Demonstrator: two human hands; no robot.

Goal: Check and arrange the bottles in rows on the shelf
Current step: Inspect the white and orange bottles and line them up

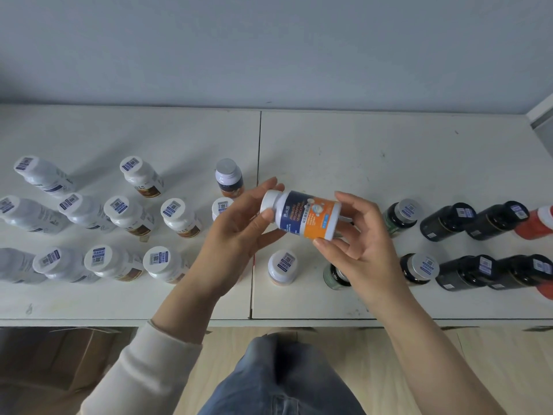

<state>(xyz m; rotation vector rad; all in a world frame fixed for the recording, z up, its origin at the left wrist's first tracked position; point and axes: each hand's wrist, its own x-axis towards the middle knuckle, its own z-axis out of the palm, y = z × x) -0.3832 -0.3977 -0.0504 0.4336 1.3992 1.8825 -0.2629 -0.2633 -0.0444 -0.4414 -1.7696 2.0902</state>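
Note:
Both my hands hold a white bottle with a navy and orange label (305,215) on its side above the white shelf top (344,154). My left hand (239,232) grips the cap end and my right hand (356,235) grips the base end. Upright white bottles (119,211) with sticker-topped caps stand in rows at the left. Dark bottles (449,223) stand in two rows at the right. A matching orange-labelled bottle (229,178) stands behind my left hand and another one (282,266) stands below the held bottle.
A red bottle (535,223) stands at the far right edge. A seam (256,205) splits the shelf top into two panels. A cardboard box (59,360) sits on the wooden floor at lower left. The grey wall rises behind the shelf.

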